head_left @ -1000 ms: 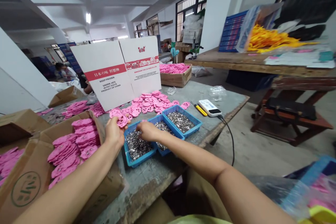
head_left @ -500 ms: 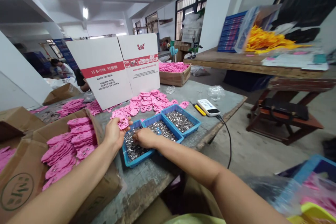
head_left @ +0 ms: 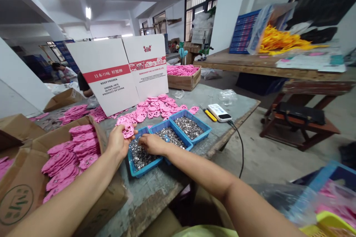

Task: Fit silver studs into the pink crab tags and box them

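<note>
Picking metal bits for a pink piece

Left hand (head_left: 118, 141) grips the pink piece (head_left: 127, 130); right hand (head_left: 150, 143), fingers narrowed, digs in the nearest blue tray (head_left: 144, 166). Pinching one bit cleanly seems best.

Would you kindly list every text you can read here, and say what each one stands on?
"KEEP FROZEN", "UNDER -18°C", "PRODUCT OF CHINA": white carton panel.
Red band characters and the line between: too small to read.
Right panel's print: blurred.
Green round logo on brown box: unreadable.
</note>
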Demonstrator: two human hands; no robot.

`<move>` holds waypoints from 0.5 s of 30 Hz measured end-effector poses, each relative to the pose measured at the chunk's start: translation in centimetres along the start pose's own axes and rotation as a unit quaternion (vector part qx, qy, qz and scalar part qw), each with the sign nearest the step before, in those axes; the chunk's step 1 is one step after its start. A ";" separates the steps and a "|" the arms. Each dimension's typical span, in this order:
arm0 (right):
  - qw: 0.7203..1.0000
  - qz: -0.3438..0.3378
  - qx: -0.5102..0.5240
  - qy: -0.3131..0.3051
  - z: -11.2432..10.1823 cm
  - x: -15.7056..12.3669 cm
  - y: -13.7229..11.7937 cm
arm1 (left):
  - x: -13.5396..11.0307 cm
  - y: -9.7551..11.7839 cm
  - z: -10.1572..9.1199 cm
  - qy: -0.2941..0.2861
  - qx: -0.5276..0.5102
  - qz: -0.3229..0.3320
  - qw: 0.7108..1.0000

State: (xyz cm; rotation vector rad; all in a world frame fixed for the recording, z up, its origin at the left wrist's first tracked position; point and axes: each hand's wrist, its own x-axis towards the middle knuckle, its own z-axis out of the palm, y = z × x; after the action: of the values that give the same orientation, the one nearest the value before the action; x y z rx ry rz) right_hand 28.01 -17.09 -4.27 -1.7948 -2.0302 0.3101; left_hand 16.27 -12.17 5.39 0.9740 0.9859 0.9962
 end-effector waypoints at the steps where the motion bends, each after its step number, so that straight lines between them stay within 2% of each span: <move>1: 1.000 -0.005 0.004 0.003 0.0 0.0 0.1 | 0.0 0.0 0.0 0.000 -0.001 -0.001 1.000; 8: 0.999 -0.018 0.028 0.012 0.7 0.2 0.7 | -0.5 0.3 0.2 0.006 -0.002 -0.004 1.000; 15: 0.995 0.007 0.077 0.056 0.9 0.4 1.1 | -0.6 0.3 0.2 0.002 0.001 -0.005 1.000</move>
State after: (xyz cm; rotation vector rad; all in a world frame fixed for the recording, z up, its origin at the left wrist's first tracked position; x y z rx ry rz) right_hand 28.52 -16.41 -5.46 -1.6954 -1.8645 0.3518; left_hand 16.29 -12.68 5.84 0.9676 0.9946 0.9903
